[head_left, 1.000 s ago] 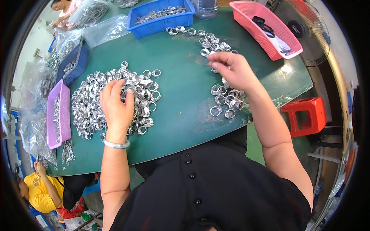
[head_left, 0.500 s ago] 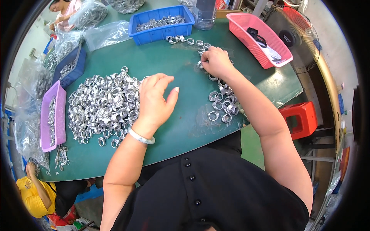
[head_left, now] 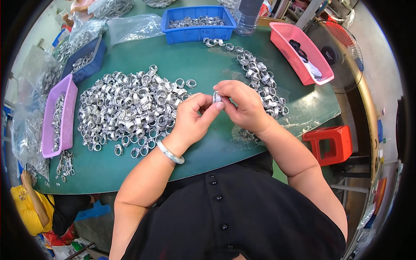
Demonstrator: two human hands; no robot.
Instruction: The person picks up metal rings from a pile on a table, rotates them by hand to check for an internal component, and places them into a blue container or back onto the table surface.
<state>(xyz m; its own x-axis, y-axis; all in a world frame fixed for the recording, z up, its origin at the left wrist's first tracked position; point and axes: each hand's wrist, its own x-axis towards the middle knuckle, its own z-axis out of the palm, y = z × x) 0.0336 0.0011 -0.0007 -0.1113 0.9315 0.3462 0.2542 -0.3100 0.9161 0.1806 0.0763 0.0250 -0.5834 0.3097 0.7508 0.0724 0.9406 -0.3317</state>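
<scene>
Left hand [head_left: 190, 123] and right hand [head_left: 243, 106]: fingers [head_left: 227, 88] pinched on one ring [head_left: 217, 98], above the surface [head_left: 203, 154], inside its near edge. Right hand obscures part of ring row [head_left: 261, 79]; ring heap [head_left: 125, 108] leftward; pink basket [head_left: 292, 58], right edge.

Counter [head_left: 208, 65] spans mid-frame. On it: ring heap [head_left: 130, 106] left of centre; ring cluster [head_left: 260, 76] right of centre. Left hand [head_left: 193, 117] and right hand [head_left: 242, 102] meet between, ring [head_left: 217, 97] at fingertips. Upper middle: bin [head_left: 199, 35]. Far left: tray [head_left: 67, 134]. Upper right: basket [head_left: 297, 63], fan [head_left: 330, 54] beside it. Mid-right: stool [head_left: 342, 143].
</scene>
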